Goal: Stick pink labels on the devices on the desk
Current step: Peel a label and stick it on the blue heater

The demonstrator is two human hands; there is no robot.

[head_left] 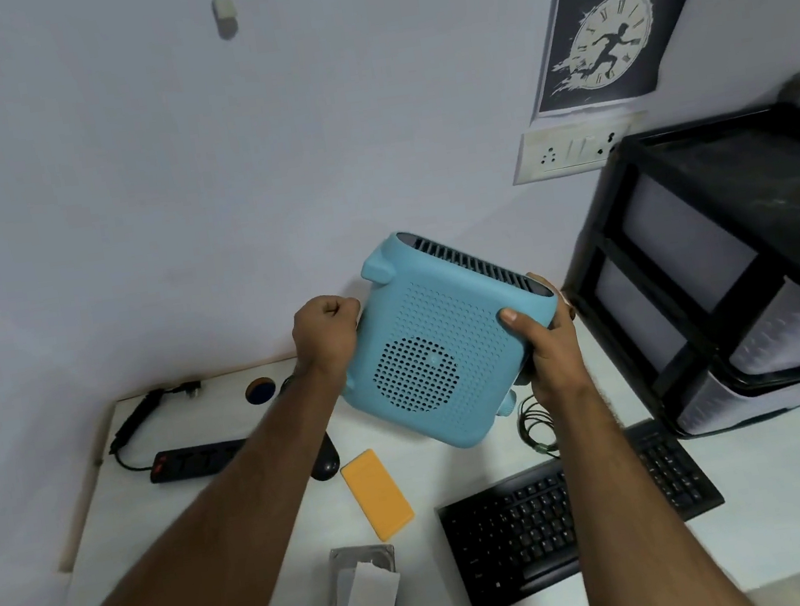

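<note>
A light blue fan heater (444,342) with a perforated back is held up in the air above the white desk (264,524), tilted. My right hand (543,345) grips its right edge, thumb on the perforated face. My left hand (326,335) is curled against its left side; what the fingers hold is hidden. On the desk lie a black keyboard (568,514), a black mouse (325,462), an orange flat device (377,494), a black power strip (195,461) and a metal hard drive (366,602) with a white paper on it. No pink label is in view.
A black drawer unit (719,271) stands on the desk's right. A coiled thin cable (536,424) lies below the heater. A wall socket plate (576,147) and a clock poster (615,20) are on the wall. A round cable hole (261,390) is near the back edge.
</note>
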